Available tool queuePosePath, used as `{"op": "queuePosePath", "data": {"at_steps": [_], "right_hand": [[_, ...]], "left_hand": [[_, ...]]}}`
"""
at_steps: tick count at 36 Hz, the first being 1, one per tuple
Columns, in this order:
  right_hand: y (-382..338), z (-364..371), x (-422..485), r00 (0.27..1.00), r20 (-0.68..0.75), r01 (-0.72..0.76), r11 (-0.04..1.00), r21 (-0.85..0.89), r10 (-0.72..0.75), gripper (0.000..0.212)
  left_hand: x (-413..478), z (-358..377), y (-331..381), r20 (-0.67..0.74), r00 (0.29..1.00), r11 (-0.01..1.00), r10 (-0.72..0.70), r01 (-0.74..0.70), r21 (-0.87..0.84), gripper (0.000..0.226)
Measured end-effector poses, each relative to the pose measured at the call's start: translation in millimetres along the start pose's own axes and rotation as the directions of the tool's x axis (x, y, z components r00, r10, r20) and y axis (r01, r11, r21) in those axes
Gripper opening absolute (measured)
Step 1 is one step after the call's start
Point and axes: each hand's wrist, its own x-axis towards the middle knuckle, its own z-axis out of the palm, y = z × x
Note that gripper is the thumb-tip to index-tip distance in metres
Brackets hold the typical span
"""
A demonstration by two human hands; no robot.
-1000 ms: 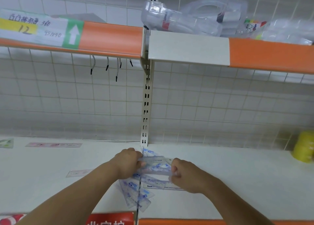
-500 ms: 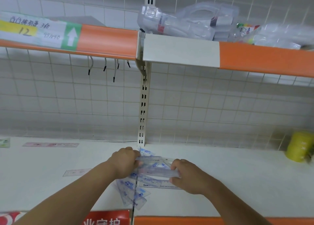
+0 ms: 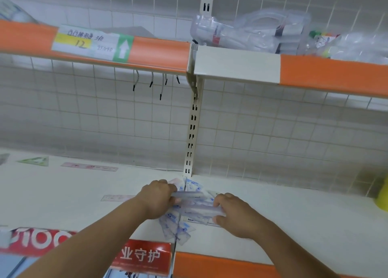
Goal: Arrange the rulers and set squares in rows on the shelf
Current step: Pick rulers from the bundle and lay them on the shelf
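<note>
Clear plastic rulers [image 3: 196, 206], blue markings, loosely bunched.

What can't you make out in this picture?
In the head view:
The clear plastic rulers held between left hand and right hand: number unclear, blurred and partly covered by both.
The yellow object at the right edge: cut off by the frame.
The clear packets on the upper shelf: contents blurred.

Bare left hand [image 3: 158, 200], bare right hand [image 3: 234, 213], both forearms [image 3: 94, 243] uncovered
</note>
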Motion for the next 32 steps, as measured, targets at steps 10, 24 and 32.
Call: {"op": "queuePosePath", "data": {"at_steps": [10,24,32], "right_hand": [[-38,3,6,0.999,-0.029,0.043,0.997,-0.061,-0.045,0.032],[-166,37,26,0.995,0.025,0.101,0.993,-0.059,-0.099,0.041],[-256,52,33,0.99,-0.031,0.137,0.99,-0.028,-0.137,0.034]], "left_hand": [[-35,-13,-23,-0.041,0.999,0.999,-0.015,0.016,0.033,0.033],[-118,-35,-126,-0.039,0.995,0.995,-0.088,0.089,0.04,0.034],[-184,-52,-214,-0.07,0.981,0.983,-0.179,0.181,0.026,0.034]]}}
